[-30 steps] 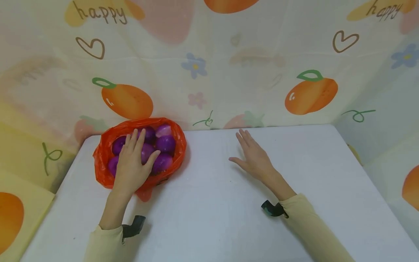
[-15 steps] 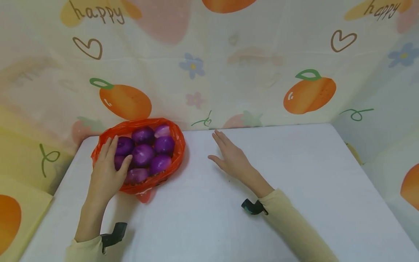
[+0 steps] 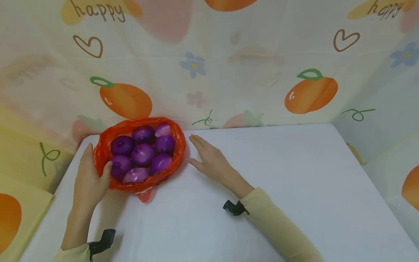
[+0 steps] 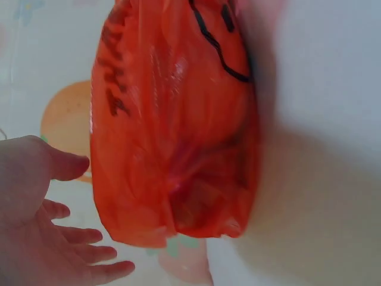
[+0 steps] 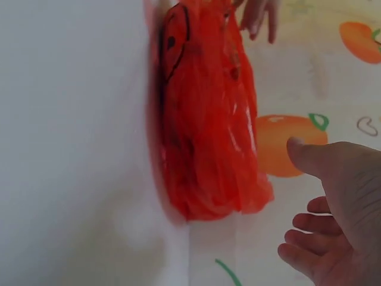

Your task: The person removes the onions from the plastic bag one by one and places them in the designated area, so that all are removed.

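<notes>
A red plastic bag [image 3: 179, 145] stands on the table at the left in the head view, its mouth rolled open. Inside lie several purple onions [image 3: 143, 155], glossy and bare on top. My left hand [image 3: 87, 183] is at the bag's left side, fingers extended and thumb near the rim; whether it touches is unclear. In the left wrist view, the hand [image 4: 36, 208] appears beside the bag wall [image 4: 166, 113], which carries black print. Just right of the bag, my right hand [image 3: 209, 160] hovers with straight fingers, apart from it; the right wrist view shows that hand [image 5: 342, 208] holding nothing.
The white table [image 3: 278, 171] extends to the right and front of the bag. Behind it hangs a cloth backdrop [image 3: 229, 83] printed with oranges and flowers, close to the bag's back. A dark wrist mount [image 3: 234, 208] sticks out from the right sleeve.
My left hand has moved left from above the onions to the bag's left side. My right hand has moved left toward the bag. The bag has stayed in place.
</notes>
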### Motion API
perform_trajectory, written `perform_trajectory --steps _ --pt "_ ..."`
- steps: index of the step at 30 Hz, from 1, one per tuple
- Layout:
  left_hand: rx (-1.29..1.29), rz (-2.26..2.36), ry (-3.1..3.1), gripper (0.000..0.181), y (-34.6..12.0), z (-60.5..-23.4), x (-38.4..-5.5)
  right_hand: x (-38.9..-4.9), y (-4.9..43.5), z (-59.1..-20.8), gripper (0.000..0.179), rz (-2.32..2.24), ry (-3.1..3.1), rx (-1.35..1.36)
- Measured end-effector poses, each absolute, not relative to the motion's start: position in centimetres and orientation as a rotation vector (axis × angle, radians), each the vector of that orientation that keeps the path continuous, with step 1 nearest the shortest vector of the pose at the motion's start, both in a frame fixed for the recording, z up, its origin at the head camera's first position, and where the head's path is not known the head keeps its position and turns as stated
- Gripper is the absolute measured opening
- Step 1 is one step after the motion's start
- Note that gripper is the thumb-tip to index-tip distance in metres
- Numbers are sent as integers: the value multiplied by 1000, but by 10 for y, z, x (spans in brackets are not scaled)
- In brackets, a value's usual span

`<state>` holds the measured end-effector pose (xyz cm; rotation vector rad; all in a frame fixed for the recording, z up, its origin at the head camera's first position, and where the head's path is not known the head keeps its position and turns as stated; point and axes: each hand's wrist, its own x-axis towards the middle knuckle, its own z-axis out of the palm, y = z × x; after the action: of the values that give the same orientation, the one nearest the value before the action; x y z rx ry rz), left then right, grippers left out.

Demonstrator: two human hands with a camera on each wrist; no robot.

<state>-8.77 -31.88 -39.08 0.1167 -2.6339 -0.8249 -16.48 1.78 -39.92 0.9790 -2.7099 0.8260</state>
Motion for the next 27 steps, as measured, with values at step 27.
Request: perform_trajectory --steps 27 --pt "270 -1017 -2689 65 -338 -411 -81 -149 -83 -399 74 559 -2871 1009"
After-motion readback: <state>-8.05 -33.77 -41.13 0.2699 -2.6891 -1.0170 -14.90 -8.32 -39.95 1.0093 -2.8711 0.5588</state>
